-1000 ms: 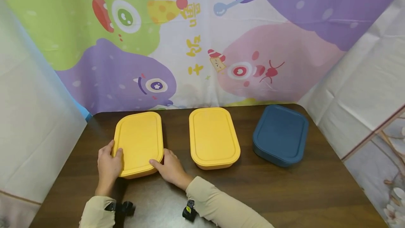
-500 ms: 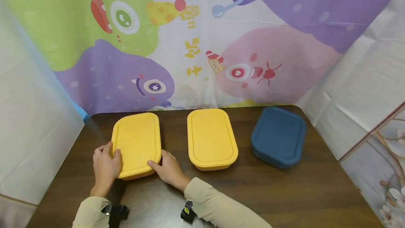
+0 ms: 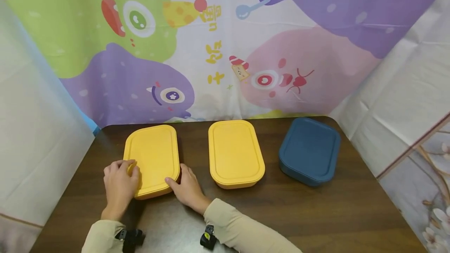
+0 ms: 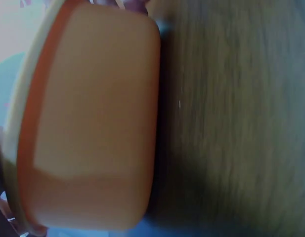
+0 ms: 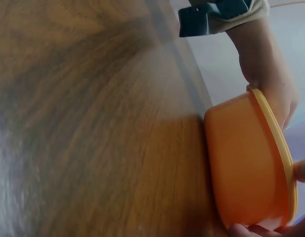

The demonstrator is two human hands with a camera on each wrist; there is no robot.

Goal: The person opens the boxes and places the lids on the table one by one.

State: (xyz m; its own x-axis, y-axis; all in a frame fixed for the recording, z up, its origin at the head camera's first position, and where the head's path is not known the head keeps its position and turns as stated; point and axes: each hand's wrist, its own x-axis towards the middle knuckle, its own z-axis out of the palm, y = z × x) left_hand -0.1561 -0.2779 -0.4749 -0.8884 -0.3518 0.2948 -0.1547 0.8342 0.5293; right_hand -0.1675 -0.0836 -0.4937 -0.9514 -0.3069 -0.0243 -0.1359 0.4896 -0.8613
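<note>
At the table's left stands a yellow lunch box [image 3: 154, 151] with its lid on, tilted slightly in line. My left hand [image 3: 119, 184] grips its near-left edge, fingers bent over the lid's rim. On the near-right corner, my right hand [image 3: 190, 186] holds the box, thumb on the lid and fingers along the side wall. From the left wrist, the box's near wall [image 4: 93, 118] fills much of the view. In the right wrist view the same wall [image 5: 246, 158] shows under the lid's rim [image 5: 276, 133], with my right fingers [image 5: 241, 229] against it.
A second yellow lunch box [image 3: 236, 153] stands in the middle of the dark wooden table [image 3: 316, 218]. Farther right is a blue lunch box [image 3: 311, 149]. A cartoon-print cloth [image 3: 218, 100] hangs behind the back edge, and pale cloths flank both sides.
My left hand has shifted a little right and its fingers have come up over the lid's edge. The right hand keeps its hold; the boxes stay in place.
</note>
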